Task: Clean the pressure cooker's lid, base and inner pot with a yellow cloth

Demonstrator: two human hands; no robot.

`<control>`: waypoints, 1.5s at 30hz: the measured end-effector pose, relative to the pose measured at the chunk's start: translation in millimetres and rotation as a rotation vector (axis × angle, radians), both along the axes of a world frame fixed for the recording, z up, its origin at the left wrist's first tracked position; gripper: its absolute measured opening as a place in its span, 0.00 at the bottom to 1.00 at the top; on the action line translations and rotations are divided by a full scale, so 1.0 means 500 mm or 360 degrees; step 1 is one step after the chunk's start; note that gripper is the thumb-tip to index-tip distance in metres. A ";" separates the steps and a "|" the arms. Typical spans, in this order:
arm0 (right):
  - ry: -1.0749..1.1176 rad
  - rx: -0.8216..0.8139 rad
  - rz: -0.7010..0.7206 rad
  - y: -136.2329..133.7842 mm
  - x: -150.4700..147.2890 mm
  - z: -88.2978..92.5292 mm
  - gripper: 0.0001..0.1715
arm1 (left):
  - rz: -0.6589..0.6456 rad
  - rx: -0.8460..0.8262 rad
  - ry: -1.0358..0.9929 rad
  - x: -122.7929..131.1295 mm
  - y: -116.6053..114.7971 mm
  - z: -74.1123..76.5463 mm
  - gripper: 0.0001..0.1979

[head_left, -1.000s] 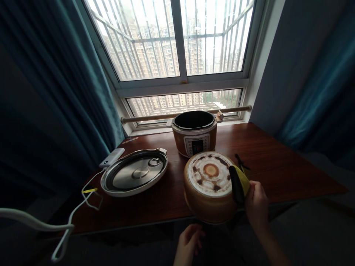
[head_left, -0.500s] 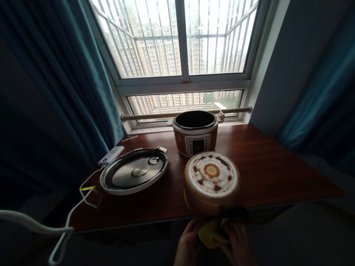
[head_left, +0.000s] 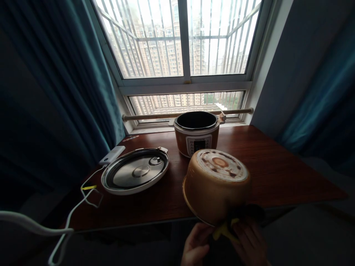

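A gold-brown inner pot (head_left: pixel 215 188) is tipped upside down over the table's front edge, its stained white base facing up and away. My left hand (head_left: pixel 195 242) is closed on the pot's rim from below. Bunched in my right hand (head_left: pixel 249 238) is a yellow cloth (head_left: pixel 225 232), pressed against the lower side of the pot. A dark patch by that hand is too dim to make out. Just behind the pot stands a brown and white electric cooker (head_left: pixel 181 144), its top uncovered and its inside black.
On the left of the wooden table (head_left: pixel 266 159) lies a round lid (head_left: pixel 133 175), metal inner side up. Past it are a white power bank (head_left: pixel 113 155) and a white cable (head_left: pixel 72 212) with a yellow tie. A barred window rises behind.
The pot has tilted and shifted right, so more of its side shows and its base looks narrower. Both hands have moved slightly right with it.
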State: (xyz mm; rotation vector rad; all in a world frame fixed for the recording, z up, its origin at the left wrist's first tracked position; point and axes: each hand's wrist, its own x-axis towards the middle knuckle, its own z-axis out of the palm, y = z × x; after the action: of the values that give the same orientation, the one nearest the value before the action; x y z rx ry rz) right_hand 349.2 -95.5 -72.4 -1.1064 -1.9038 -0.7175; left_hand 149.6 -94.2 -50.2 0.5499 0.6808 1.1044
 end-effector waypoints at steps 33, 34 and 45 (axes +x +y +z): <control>0.0181 -0.0047 0.0050 0.016 0.089 0.064 0.08 | 0.0346 0.1099 0.1652 -0.061 0.375 0.005 0.17; 0.0189 -0.0036 0.0035 0.017 0.093 0.068 0.08 | 0.0280 0.1178 0.1657 -0.058 0.379 0.009 0.16; 0.0273 0.0014 -0.0162 0.043 0.125 0.105 0.07 | 0.0150 0.1651 0.1899 -0.028 0.410 0.039 0.12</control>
State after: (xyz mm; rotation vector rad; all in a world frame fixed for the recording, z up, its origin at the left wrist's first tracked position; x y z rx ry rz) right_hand 411.6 -73.9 -19.8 -1.2265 -1.7083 -0.6637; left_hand 135.4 110.9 -30.7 2.1805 1.1083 1.0995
